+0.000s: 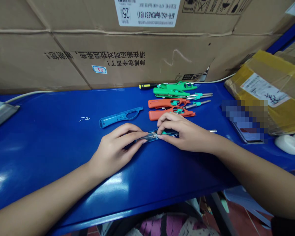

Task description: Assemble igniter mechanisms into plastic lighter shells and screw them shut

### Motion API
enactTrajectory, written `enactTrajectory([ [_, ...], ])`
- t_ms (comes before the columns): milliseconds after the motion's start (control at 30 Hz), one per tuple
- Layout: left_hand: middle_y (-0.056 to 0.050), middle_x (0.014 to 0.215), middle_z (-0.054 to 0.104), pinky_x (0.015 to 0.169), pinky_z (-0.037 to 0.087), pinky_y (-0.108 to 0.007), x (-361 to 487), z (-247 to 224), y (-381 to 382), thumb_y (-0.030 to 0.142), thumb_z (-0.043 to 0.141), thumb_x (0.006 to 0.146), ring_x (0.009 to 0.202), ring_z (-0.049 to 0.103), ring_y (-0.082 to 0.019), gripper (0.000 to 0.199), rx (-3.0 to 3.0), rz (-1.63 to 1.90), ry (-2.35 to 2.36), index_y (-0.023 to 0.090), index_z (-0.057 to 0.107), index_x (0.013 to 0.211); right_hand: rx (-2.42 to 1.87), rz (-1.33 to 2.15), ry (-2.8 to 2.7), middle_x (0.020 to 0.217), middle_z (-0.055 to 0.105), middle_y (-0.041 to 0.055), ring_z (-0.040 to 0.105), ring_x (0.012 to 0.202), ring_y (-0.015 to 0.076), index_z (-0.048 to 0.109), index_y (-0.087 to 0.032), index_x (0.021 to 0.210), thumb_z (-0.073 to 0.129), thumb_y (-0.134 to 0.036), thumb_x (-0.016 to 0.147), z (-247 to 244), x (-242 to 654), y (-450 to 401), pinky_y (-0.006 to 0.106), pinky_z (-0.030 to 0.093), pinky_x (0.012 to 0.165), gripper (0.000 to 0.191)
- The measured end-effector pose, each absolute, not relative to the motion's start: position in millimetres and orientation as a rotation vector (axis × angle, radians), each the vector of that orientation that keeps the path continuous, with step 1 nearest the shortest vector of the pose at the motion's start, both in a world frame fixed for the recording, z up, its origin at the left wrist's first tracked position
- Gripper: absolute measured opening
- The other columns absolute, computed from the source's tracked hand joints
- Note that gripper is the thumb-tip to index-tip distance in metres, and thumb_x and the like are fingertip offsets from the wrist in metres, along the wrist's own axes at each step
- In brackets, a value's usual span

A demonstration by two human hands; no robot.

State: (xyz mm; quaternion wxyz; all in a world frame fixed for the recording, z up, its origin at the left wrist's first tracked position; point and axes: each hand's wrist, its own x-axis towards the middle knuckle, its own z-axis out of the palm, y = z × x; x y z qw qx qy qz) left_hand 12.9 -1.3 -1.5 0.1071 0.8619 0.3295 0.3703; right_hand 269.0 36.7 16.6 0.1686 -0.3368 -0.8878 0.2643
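Note:
My left hand (115, 147) and my right hand (184, 131) meet over the blue workbench (51, 157), pinching from both sides a slim lighter part (151, 135) of clear plastic with a green piece and thin wires. Their fingers hide much of it. A metal tip (212, 131) sticks out beyond my right wrist. Just above my left hand lies an empty blue lighter half-shell (120, 116). Nearest my right fingers are two orange lighter bodies (170, 109), with green lighter bodies (173, 89) beyond them.
A black-and-yellow screwdriver (147, 86) lies at the bench's back edge against a large cardboard carton (137, 55). To the right are a blurred phone (247, 124), a yellow-taped parcel (265, 88) and a white object (290, 143). A grey device (0, 114) sits at far left.

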Motion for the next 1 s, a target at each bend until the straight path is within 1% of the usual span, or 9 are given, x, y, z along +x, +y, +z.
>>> enactTrajectory([
  [167, -0.007, 0.103, 0.069, 0.090, 0.054, -0.022, 12.4, -4.4, -1.0, 0.013, 0.071, 0.090, 0.096, 0.067, -0.013, 0.022, 2.502, 1.034, 1.005, 0.013, 0.073, 0.112, -0.859, 0.538, -2.603, 0.111, 0.061, 0.0081, 0.055, 0.111, 0.0227, 0.068, -0.019, 0.096, 0.060, -0.022, 0.097, 14.2, 269.6, 37.4, 0.042, 0.039, 0.099, 0.009],
  [333, -0.007, 0.105, 0.070, 0.091, 0.054, -0.022, 12.5, -7.0, 0.1, 0.014, 0.070, 0.091, 0.096, 0.068, -0.013, 0.020, 2.470, 0.996, 1.019, 0.013, 0.075, 0.110, -0.775, 0.354, -2.657, 0.109, 0.062, 0.0084, 0.056, 0.105, 0.0233, 0.069, -0.018, 0.096, 0.059, -0.020, 0.097, 12.3, 268.9, 38.9, 0.042, 0.041, 0.093, 0.011],
  [533, -0.008, 0.105, 0.072, 0.094, 0.054, -0.024, 14.4, -6.9, 2.1, 0.014, 0.069, 0.091, 0.098, 0.070, -0.014, 0.017, 2.443, 1.007, 1.032, 0.012, 0.076, 0.107, -0.771, 0.382, -2.572, 0.104, 0.063, 0.0088, 0.058, 0.100, 0.0217, 0.067, -0.016, 0.092, 0.060, -0.018, 0.096, 9.6, 266.7, 40.1, 0.039, 0.045, 0.089, 0.009],
  [700, -0.008, 0.106, 0.073, 0.096, 0.055, -0.025, 14.5, -7.8, 2.7, 0.015, 0.069, 0.091, 0.100, 0.070, -0.015, 0.016, 2.416, 1.006, 1.060, 0.013, 0.077, 0.105, -0.757, 0.341, -2.545, 0.102, 0.064, 0.0082, 0.058, 0.098, 0.0215, 0.068, -0.016, 0.090, 0.061, -0.018, 0.095, 8.2, 265.7, 40.3, 0.038, 0.044, 0.088, 0.009],
  [800, -0.010, 0.110, 0.072, 0.095, 0.055, -0.031, 13.7, -8.0, 3.4, 0.018, 0.068, 0.093, 0.103, 0.069, -0.018, 0.016, 2.423, 0.982, 1.087, 0.014, 0.077, 0.105, -0.757, 0.325, -2.556, 0.102, 0.064, 0.0078, 0.058, 0.098, 0.0211, 0.068, -0.016, 0.090, 0.061, -0.018, 0.096, 7.6, 265.4, 39.7, 0.038, 0.044, 0.089, 0.009],
  [900, -0.010, 0.111, 0.072, 0.095, 0.055, -0.037, 13.5, -7.9, 4.1, 0.022, 0.068, 0.093, 0.106, 0.067, -0.021, 0.017, 2.445, 0.960, 1.123, 0.017, 0.077, 0.105, -0.768, 0.307, -2.567, 0.103, 0.064, 0.0077, 0.057, 0.099, 0.0210, 0.067, -0.016, 0.091, 0.061, -0.018, 0.096, 7.8, 265.3, 38.8, 0.038, 0.043, 0.090, 0.008],
  [1000, -0.009, 0.110, 0.073, 0.094, 0.056, -0.038, 13.8, -7.9, 3.5, 0.023, 0.067, 0.093, 0.104, 0.068, -0.021, 0.017, 2.393, 0.953, 1.157, 0.018, 0.077, 0.106, -0.777, 0.310, -2.573, 0.103, 0.064, 0.0078, 0.057, 0.100, 0.0209, 0.067, -0.016, 0.091, 0.061, -0.018, 0.096, 8.2, 265.1, 38.5, 0.037, 0.042, 0.090, 0.008],
])
